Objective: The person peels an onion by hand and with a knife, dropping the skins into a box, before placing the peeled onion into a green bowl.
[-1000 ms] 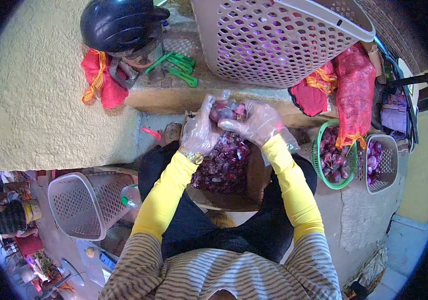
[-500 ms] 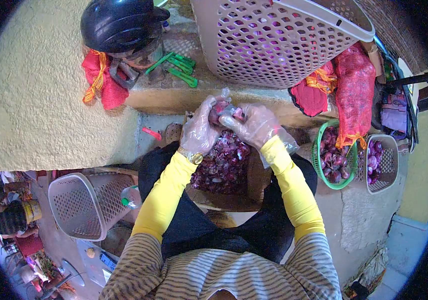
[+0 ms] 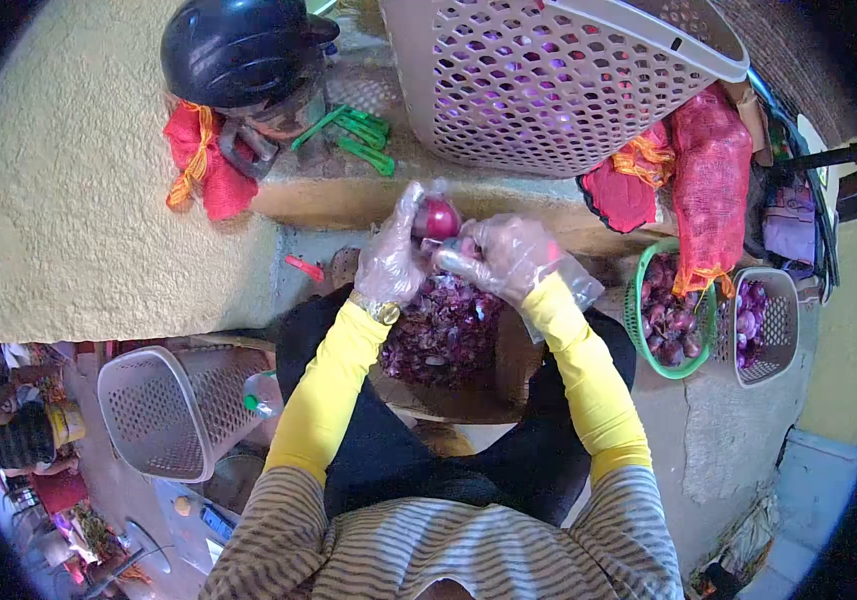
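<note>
My left hand (image 3: pixel 391 262), in a clear plastic glove, grips a red onion (image 3: pixel 438 218) between thumb and fingers. The onion's side facing me is smooth, shiny and purple-red. Close against it on the right is my gloved right hand (image 3: pixel 513 258), its fingers curled and the thumb pointing at the onion. Something small and greyish shows by that thumb; its kind cannot be made out. Below both hands, between my knees, a cardboard box (image 3: pixel 516 365) holds a heap of dark purple onion skins (image 3: pixel 440 335).
On the right stand a green basket (image 3: pixel 676 372) and a grey basket (image 3: pixel 768 378), both with onions. A large perforated basket (image 3: pixel 508 130), a red mesh sack (image 3: pixel 710 170), green-handled tools (image 3: pixel 358 130) and a black helmet (image 3: pixel 238 50) are ahead. At left is another grey basket (image 3: pixel 148 410).
The onion has turned in my left hand and now shows a smooth, bright side. My right hand has shifted slightly down and right, away from the onion's top.
</note>
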Motion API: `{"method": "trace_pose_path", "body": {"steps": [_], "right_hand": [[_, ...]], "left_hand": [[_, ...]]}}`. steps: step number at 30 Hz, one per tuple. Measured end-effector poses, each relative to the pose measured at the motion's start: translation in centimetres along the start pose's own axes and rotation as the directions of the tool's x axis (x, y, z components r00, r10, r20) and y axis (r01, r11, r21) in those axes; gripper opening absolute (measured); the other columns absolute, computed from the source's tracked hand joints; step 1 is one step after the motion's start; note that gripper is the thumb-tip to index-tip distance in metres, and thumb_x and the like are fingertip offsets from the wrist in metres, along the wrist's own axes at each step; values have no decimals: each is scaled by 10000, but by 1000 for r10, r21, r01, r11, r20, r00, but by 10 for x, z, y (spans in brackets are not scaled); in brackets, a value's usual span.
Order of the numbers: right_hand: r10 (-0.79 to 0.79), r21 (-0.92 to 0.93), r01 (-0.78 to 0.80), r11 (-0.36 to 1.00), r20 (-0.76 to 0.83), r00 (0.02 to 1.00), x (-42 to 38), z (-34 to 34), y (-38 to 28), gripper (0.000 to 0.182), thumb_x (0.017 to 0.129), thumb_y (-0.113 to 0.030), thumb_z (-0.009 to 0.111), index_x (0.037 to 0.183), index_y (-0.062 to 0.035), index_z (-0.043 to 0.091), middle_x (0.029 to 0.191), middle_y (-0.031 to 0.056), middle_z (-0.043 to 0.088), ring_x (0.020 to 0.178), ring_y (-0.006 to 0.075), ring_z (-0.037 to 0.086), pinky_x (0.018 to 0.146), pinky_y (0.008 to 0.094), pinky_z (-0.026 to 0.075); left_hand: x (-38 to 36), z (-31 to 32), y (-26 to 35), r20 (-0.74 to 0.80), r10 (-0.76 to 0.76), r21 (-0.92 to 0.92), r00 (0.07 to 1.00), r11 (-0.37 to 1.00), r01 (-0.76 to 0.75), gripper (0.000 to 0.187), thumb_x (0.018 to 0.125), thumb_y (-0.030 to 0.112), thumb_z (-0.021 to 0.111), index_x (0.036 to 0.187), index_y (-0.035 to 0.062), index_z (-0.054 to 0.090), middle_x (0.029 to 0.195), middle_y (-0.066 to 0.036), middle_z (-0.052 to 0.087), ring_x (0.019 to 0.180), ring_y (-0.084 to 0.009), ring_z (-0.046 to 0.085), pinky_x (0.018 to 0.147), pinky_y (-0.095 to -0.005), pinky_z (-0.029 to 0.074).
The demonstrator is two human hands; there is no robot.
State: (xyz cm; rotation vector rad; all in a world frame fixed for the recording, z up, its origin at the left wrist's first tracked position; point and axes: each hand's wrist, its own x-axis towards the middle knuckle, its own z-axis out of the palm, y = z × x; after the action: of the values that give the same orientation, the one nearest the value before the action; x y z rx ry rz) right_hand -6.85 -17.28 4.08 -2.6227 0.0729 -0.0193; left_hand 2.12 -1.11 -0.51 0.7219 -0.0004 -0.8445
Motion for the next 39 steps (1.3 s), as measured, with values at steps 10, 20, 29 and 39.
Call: {"method": "trace_pose_path", "body": {"steps": [10,20,29,39], "right_hand": [[-185,-102,227,968,316,931,-3,0,-5,634,800,-794,576,742,-181,727,739,133,689,735,361,692,697,495,542],[-157,-167,212,963,292,943,-1,13,2,683,719,-819,639,768,-144,731,733,147,692,722,364,693,693,506,540],[56,47,-51,998,-112,992,3,-2,5,690,635,-779,762,766,-108,669,704,146,677,664,365,677,636,467,527],[178,42,-174,984,-120,977,7,-4,6,670,643,-692,814,785,-65,623,697,186,652,688,393,664,654,463,504]], "left_hand": [[10,-15,6,-43,31,-176,999,984,-38,549,1039,459,502,1390,37,482,1344,-140,561,1255,-352,532,1100,-651,430],[15,-20,10,-163,86,-330,983,934,-136,388,1038,233,510,1346,-4,501,1375,-188,545,1285,-352,520,1140,-630,398],[9,-22,-5,42,-56,-99,998,993,60,458,1039,312,534,1358,-3,438,1318,-204,550,1182,-349,603,1055,-508,499],[4,-8,-13,14,1,255,1000,967,-4,634,1066,572,332,1272,31,589,1104,-87,679,1031,-165,637,904,-332,521]]}}
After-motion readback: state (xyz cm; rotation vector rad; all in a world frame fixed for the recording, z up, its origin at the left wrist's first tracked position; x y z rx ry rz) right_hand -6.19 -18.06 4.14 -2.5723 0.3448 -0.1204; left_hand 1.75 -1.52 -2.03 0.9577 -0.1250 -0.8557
